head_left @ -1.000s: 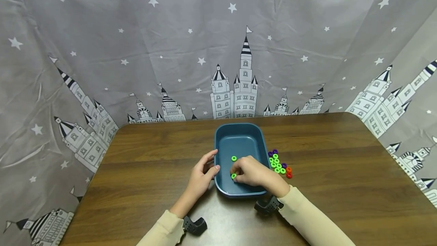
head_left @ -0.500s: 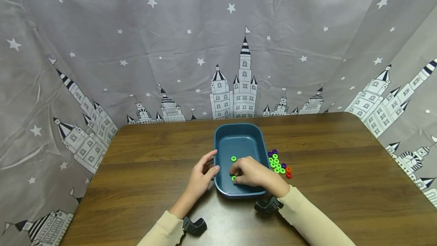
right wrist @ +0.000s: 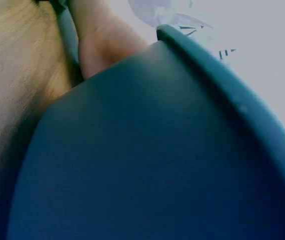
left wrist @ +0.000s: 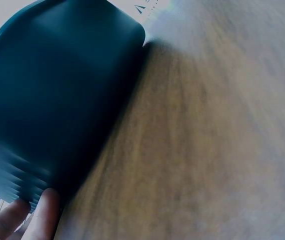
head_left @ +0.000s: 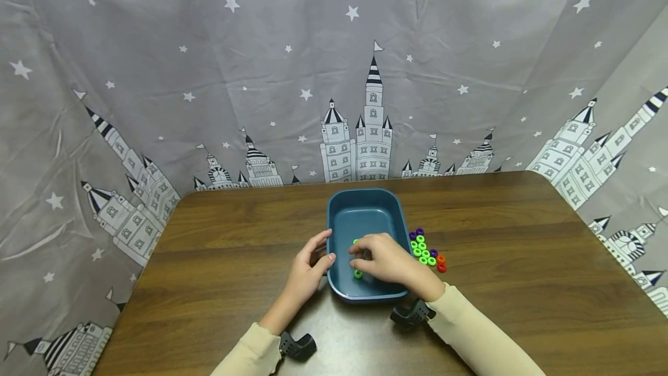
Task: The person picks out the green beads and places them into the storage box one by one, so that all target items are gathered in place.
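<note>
In the head view, a blue rectangular tray [head_left: 367, 219] sits on the wooden table. My left hand [head_left: 308, 268] lies against the tray's left side, fingertips and thumb touching the wall and rim. The left wrist view shows those fingers [left wrist: 45, 215] on the outer wall. Over the front part of the tray is my right hand [head_left: 383, 260], thumb and index finger apart, with nothing seen between them. A small green ring [head_left: 358, 274] lies on the tray floor just below the thumb. Another green ring [head_left: 356, 241] is partly hidden behind the index finger.
Against the tray's right side lie several loose green rings [head_left: 425, 254], a few purple rings [head_left: 420, 231] and red-orange rings [head_left: 441, 267]. A grey curtain [head_left: 261, 74] with printed castles hangs behind the table [head_left: 235, 248]. Both wrists wear black camera mounts.
My right hand has lifted slightly and its thumb and index finger have spread, leaving the front green ring on the tray floor. The left hand has stayed put.
</note>
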Tool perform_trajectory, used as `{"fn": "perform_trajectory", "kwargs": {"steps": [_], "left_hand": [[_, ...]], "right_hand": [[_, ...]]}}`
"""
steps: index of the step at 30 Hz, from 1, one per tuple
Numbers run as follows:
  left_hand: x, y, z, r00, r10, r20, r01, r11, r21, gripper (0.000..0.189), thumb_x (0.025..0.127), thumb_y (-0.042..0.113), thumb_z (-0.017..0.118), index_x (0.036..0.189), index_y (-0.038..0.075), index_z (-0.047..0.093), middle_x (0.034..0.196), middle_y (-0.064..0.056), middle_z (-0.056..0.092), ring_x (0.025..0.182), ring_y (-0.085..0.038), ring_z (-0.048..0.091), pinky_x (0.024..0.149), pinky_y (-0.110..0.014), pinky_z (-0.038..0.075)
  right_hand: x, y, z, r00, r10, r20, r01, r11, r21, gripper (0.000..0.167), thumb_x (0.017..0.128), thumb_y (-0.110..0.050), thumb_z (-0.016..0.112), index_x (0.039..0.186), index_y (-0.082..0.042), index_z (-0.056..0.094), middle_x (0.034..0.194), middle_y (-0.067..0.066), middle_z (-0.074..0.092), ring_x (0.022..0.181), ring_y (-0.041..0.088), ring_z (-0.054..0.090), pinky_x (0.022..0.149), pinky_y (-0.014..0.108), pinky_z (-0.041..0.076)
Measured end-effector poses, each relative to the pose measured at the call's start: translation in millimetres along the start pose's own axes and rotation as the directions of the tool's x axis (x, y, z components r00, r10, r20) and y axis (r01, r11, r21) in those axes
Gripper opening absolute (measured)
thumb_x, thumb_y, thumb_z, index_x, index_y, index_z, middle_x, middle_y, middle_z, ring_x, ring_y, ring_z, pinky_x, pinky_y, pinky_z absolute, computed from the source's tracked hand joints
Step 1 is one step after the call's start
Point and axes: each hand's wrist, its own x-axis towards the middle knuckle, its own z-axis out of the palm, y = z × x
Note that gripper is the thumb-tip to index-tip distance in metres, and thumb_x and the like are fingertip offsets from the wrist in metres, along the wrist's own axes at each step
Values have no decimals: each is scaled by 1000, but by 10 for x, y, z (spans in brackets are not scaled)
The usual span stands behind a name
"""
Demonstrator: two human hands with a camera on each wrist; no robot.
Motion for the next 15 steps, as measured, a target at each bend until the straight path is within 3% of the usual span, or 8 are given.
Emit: {"fn": "perform_trajectory", "kwargs": {"steps": [8,15], "left_hand": [[-11,-1,9,1000,8,-5,-8,1000,-3,50,98,6,61,147,5,51,141,-32,56,124,-48,62,72,-24,59],[6,5,14,1000,4,-14,-4,1000,-12,50,97,5,62,146,5,52,140,-32,57,124,-49,62,71,-26,60]], "right_hand": [[-93,29,-172,972,-54,-228,68,996,55,19,90,-13,73,105,-3,78,88,2,75,76,4,61,68,25,56],[-308,204,-452,912,-35,-408,61,997,52,16,88,-7,74,103,-6,79,90,3,76,73,2,58,63,24,53]]}}
